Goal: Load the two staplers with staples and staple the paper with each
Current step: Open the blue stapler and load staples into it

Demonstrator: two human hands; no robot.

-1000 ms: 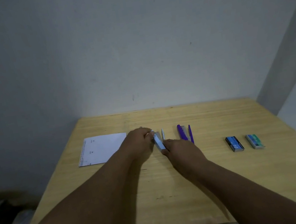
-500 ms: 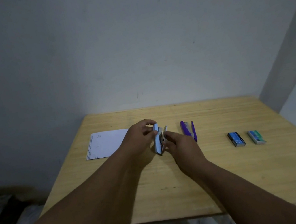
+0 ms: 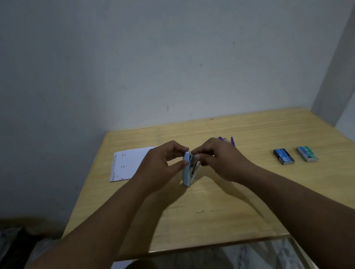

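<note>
- As the view is running from left to right, a white sheet of paper [image 3: 130, 164] is lying flat on the far left part of a wooden table [image 3: 229, 207], with small marks printed on it that are too fine to read.
- Just right of the paper, the left hand [image 3: 161, 169] is pinching the light blue stapler [image 3: 187, 169], fingers over its top end and thumb against its side.
- The light blue stapler is standing nearly upright near the middle of the table, its long axis running from the table surface up toward the hands; its lower end seems to be touching the wood.
- It is hinging open like a narrow V, with the blue cover on the left and the metal staple channel leaning right.
- The right hand [image 3: 219, 160] is closing its fingertips on the top of that metal part, apparently pulling the two halves apart.
- Judging by its look, the stapler is being handled as a small, light, rigid thing with smooth plastic that could slip; the best hold is probably on the sides of the cover, away from the sprung channel.
- Behind the right hand, a purple stapler [image 3: 230, 141] is lying on the table, mostly hidden, pointing away toward the wall.
- Well to the right, two small staple boxes are sitting side by side: a blue box [image 3: 283, 156] and a green box [image 3: 307, 154].
</note>
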